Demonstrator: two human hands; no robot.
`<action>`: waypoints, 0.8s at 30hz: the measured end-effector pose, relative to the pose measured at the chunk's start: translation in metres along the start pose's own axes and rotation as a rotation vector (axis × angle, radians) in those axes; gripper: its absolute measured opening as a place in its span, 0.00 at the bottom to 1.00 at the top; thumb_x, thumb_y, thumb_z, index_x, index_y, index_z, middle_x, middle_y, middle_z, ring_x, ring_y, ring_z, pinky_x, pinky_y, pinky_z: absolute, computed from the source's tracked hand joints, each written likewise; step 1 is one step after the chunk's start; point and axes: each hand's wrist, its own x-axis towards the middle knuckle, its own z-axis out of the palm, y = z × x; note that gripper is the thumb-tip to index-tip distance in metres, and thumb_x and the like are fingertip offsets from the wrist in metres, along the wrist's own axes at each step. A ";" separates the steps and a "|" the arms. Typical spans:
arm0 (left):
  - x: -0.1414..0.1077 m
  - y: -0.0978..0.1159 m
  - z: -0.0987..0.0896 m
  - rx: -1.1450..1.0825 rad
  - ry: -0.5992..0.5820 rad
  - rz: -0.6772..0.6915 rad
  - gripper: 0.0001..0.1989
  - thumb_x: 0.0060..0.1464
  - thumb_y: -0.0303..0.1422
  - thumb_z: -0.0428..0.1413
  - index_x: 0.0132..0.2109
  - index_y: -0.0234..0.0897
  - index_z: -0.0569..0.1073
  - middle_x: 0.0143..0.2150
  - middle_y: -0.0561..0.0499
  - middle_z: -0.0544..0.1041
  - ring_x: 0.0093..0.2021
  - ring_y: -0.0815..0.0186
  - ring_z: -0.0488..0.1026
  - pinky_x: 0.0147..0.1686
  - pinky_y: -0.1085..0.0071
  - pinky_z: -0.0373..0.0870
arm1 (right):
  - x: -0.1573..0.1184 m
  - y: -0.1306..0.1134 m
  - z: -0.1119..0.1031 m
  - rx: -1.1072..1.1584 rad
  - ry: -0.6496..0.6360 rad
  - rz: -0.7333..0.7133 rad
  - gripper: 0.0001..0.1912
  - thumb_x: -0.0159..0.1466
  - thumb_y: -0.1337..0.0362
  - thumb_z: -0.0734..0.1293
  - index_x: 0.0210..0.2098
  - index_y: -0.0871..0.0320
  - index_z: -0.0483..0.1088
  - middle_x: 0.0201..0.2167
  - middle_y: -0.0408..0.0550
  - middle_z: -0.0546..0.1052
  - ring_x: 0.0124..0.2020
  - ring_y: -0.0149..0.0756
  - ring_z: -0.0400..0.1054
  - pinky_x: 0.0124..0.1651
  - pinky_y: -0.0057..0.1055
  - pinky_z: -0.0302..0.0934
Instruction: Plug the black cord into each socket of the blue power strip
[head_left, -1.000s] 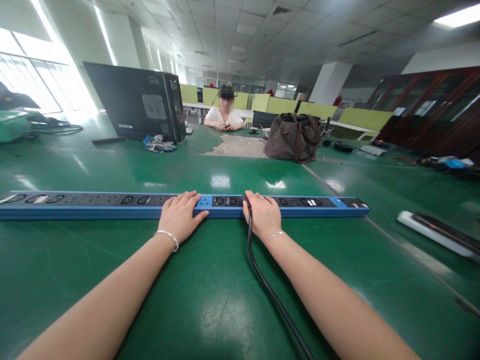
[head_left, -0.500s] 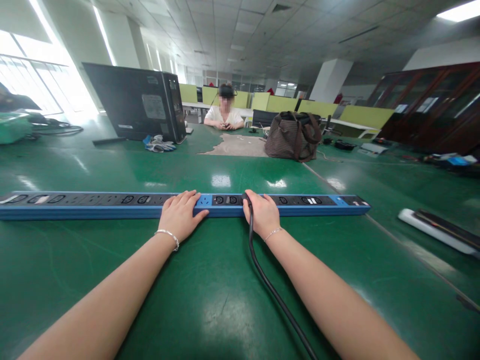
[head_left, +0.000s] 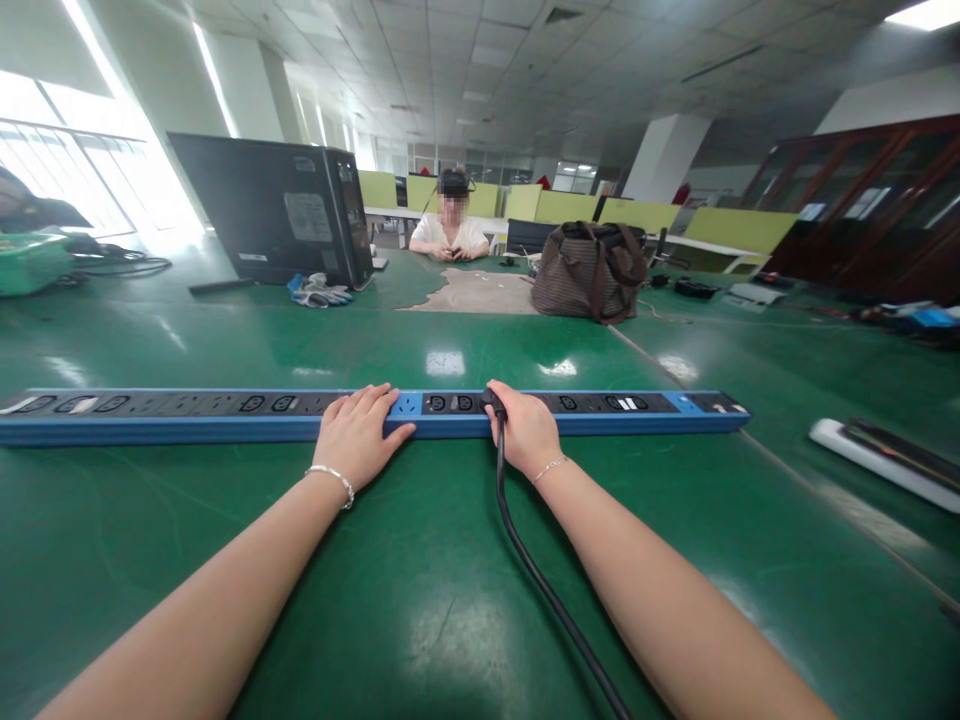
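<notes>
A long blue power strip [head_left: 247, 428] with black socket panels lies across the green table in front of me. My left hand [head_left: 358, 432] is laid over it left of the middle, fingers across the top and thumb along the front side, beside a light blue socket [head_left: 406, 405]. My right hand [head_left: 529, 430] is closed around a black power plug [head_left: 492, 400], which sits over the strip's sockets. How deep the plug sits is hidden. Its black cord [head_left: 532, 568] runs down toward me between my forearms.
A black computer case [head_left: 262, 215] stands at the back left, with gloves [head_left: 319, 290] before it. A brown bag [head_left: 574, 270] sits at the back right. On the right lies a white bar-shaped object [head_left: 885, 465]. Another person [head_left: 450, 235] sits across the table.
The view has shifted very slightly. My right fingers have settled a little on the plug; both hands stay in nearly the same places on the strip.
</notes>
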 end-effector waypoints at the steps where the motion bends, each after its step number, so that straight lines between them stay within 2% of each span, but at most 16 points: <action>1: 0.000 0.000 0.000 -0.002 0.001 0.000 0.28 0.57 0.49 0.44 0.59 0.41 0.64 0.62 0.48 0.65 0.61 0.57 0.60 0.59 0.56 0.53 | 0.001 -0.002 -0.002 -0.004 -0.018 0.007 0.18 0.64 0.63 0.57 0.50 0.60 0.67 0.44 0.52 0.77 0.42 0.39 0.71 0.46 0.32 0.61; 3: 0.000 0.000 -0.001 -0.004 0.002 0.002 0.27 0.57 0.49 0.44 0.59 0.41 0.64 0.62 0.48 0.65 0.61 0.56 0.60 0.59 0.56 0.53 | 0.001 -0.005 -0.005 -0.015 -0.037 0.020 0.17 0.63 0.62 0.57 0.49 0.60 0.67 0.41 0.51 0.78 0.39 0.38 0.71 0.44 0.32 0.60; 10: 0.000 0.001 -0.003 0.005 -0.006 0.000 0.27 0.56 0.49 0.44 0.58 0.42 0.64 0.62 0.47 0.66 0.61 0.56 0.61 0.59 0.56 0.53 | 0.002 -0.008 -0.005 -0.030 -0.043 0.043 0.17 0.65 0.63 0.56 0.50 0.60 0.66 0.45 0.53 0.76 0.44 0.37 0.70 0.52 0.32 0.55; 15: 0.000 0.000 -0.001 0.000 0.005 0.006 0.28 0.57 0.49 0.44 0.58 0.40 0.64 0.62 0.47 0.65 0.61 0.56 0.60 0.59 0.56 0.53 | 0.003 -0.009 -0.004 -0.019 -0.048 0.098 0.16 0.65 0.62 0.56 0.49 0.58 0.67 0.43 0.51 0.77 0.42 0.36 0.71 0.51 0.31 0.56; 18: 0.000 0.000 0.000 0.000 0.000 0.006 0.28 0.57 0.49 0.44 0.59 0.40 0.64 0.62 0.48 0.65 0.62 0.56 0.59 0.59 0.56 0.53 | 0.003 -0.009 -0.005 -0.011 -0.034 0.072 0.16 0.65 0.62 0.56 0.48 0.58 0.67 0.42 0.51 0.78 0.42 0.37 0.71 0.50 0.31 0.56; 24: -0.001 0.001 -0.002 0.005 -0.003 0.007 0.27 0.57 0.49 0.44 0.59 0.41 0.64 0.62 0.47 0.65 0.62 0.58 0.60 0.59 0.57 0.53 | 0.003 -0.003 -0.004 0.044 -0.014 0.089 0.14 0.63 0.61 0.59 0.46 0.56 0.68 0.37 0.48 0.78 0.36 0.37 0.70 0.43 0.31 0.60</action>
